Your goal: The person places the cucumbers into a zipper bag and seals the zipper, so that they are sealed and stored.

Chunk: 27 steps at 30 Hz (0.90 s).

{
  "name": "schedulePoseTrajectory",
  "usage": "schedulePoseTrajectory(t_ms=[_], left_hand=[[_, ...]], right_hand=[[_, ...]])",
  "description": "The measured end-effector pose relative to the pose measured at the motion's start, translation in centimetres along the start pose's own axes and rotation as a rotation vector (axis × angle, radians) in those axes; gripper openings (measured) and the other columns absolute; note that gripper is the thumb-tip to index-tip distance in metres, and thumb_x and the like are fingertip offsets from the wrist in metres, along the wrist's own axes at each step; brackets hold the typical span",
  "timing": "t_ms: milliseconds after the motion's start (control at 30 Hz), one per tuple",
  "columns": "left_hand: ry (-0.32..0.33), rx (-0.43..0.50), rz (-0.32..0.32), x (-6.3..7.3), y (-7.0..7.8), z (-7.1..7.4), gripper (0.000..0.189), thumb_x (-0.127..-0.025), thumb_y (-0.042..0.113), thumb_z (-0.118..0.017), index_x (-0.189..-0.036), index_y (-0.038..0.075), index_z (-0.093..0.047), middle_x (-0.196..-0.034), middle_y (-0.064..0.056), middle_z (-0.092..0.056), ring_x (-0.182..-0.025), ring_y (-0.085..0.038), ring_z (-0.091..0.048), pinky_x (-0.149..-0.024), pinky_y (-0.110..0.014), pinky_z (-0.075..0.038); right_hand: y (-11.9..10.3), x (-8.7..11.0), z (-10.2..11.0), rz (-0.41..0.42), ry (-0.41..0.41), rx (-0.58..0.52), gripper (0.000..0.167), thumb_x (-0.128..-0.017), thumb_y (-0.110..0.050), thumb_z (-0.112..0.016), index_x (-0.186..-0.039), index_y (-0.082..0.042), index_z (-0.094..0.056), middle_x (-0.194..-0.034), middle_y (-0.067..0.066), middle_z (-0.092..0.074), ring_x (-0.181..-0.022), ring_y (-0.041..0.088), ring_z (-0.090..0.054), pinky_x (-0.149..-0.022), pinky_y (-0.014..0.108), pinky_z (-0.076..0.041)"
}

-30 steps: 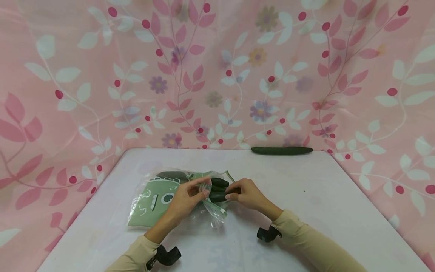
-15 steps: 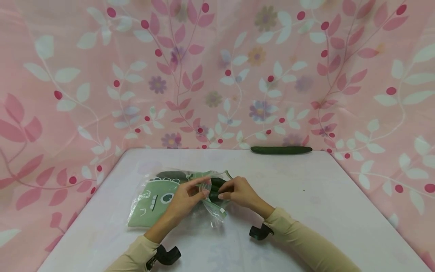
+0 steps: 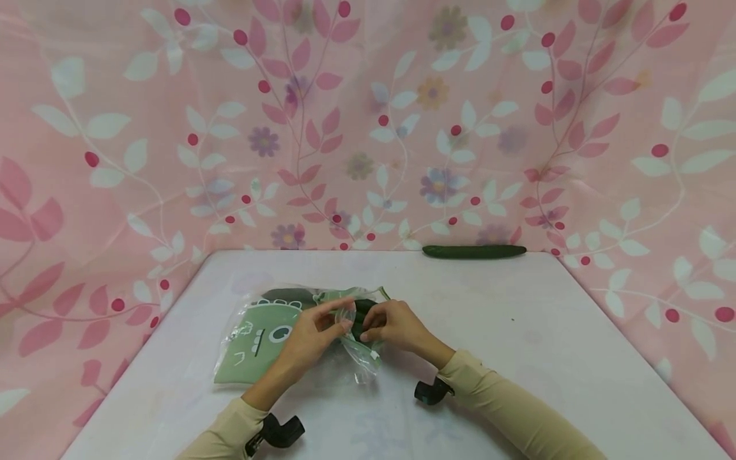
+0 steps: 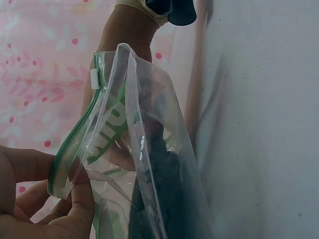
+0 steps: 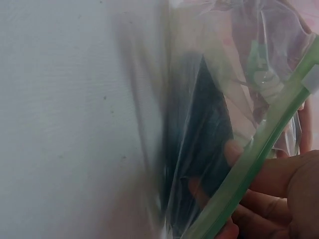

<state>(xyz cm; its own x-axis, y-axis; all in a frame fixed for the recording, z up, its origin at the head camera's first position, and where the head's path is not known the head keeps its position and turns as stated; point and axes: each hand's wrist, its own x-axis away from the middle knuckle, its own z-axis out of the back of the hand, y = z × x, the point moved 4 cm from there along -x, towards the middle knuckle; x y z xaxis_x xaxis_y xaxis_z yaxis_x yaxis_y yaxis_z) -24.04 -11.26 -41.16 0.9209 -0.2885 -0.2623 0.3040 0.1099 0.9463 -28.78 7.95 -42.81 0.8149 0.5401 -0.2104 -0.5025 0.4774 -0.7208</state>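
Note:
A clear zip bag printed with a green one-eyed monster lies left of centre in the head view, its mouth facing right. Several dark green cucumbers are inside, their ends showing at the opening. My left hand pinches the mouth's edge; the left wrist view shows thumb and fingers on the green zip strip. At the opening, my right hand holds a cucumber end with curled fingers. In the right wrist view its fingertips reach past the zip strip onto the dark cucumber.
Another long cucumber lies along the back edge of the white table. Behind the table hangs a pink floral curtain. A white zip slider sits on the green strip.
My right hand has moved left toward the bag, and the cucumber ends have slid farther into it. The left hand keeps its pinch on the edge.

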Motion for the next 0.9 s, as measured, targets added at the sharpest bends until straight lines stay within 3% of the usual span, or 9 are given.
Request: schedulePoseTrajectory(t_ms=[300,500,700,900], left_hand=[[-0.011,0.001,0.006,0.0,-0.1,-0.1,0.043,-0.099,0.008,-0.072,-0.141,0.005,-0.065,-0.131,-0.015,-0.066,-0.104,-0.030,-0.064,-0.077,-0.028,-0.049],[-0.001,-0.005,-0.014,0.1,0.0,0.0,0.044,-0.098,0.007,-0.073,-0.141,0.003,-0.064,-0.130,-0.016,-0.066,-0.105,-0.031,-0.065,-0.081,-0.028,-0.051],[0.006,0.008,-0.008,0.1,-0.1,0.1,0.044,-0.097,0.006,-0.073,-0.140,0.003,-0.065,-0.130,-0.016,-0.066,-0.107,-0.032,-0.064,-0.081,-0.027,-0.052],[0.005,0.026,-0.012,0.0,0.0,0.1,0.043,-0.097,0.003,-0.072,-0.140,0.002,-0.065,-0.130,-0.017,-0.066,-0.108,-0.032,-0.064,-0.082,-0.027,-0.052]], right_hand=[[1.1,1.0,0.7,0.032,0.012,-0.027,0.005,-0.095,-0.009,-0.076,-0.094,-0.005,-0.078,-0.081,-0.003,-0.076,-0.075,0.013,-0.072,-0.068,0.030,-0.054],[2.0,1.4,2.4,0.032,0.058,0.000,0.007,-0.097,-0.008,-0.073,-0.094,-0.007,-0.079,-0.083,-0.002,-0.076,-0.076,0.016,-0.072,-0.067,0.031,-0.054],[3.0,1.9,4.6,0.018,0.091,0.032,0.010,-0.098,-0.010,-0.072,-0.098,-0.005,-0.079,-0.083,-0.007,-0.075,-0.079,0.012,-0.070,-0.071,0.033,-0.054],[4.9,2.2,8.4,-0.029,0.166,0.063,0.009,-0.099,-0.014,-0.072,-0.097,-0.008,-0.079,-0.083,-0.005,-0.074,-0.077,0.014,-0.067,-0.070,0.038,-0.053]])
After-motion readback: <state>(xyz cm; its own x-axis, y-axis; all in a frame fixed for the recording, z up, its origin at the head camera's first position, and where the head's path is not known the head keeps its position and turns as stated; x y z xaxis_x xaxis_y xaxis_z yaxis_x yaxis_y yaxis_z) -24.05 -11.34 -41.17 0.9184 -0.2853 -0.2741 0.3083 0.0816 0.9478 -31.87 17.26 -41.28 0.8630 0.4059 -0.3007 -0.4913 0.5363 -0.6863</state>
